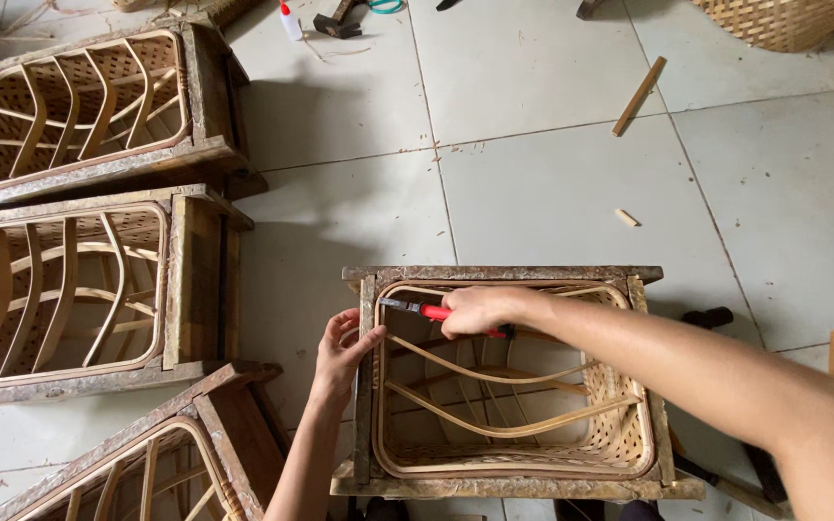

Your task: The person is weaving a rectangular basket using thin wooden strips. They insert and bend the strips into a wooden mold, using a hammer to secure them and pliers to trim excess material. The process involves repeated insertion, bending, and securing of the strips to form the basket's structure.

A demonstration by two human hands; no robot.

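A worn wooden frame (504,275) lies on the tiled floor in front of me, with a woven bamboo basket (620,444) fitted inside it. Curved bamboo strips (494,378) cross the basket's opening. My right hand (480,311) grips a red-handled tool (429,310) whose metal tip points left at the basket's upper left corner. My left hand (343,352) rests on the frame's left side, fingers pressing the rim of the basket.
Three similar wooden frames with woven baskets lie at the left (89,101), (69,289), (156,453). A round woven basket (774,19) sits at the top right. Wood sticks (639,95), a glue bottle (290,21) and a hammer (338,19) lie on the tiles.
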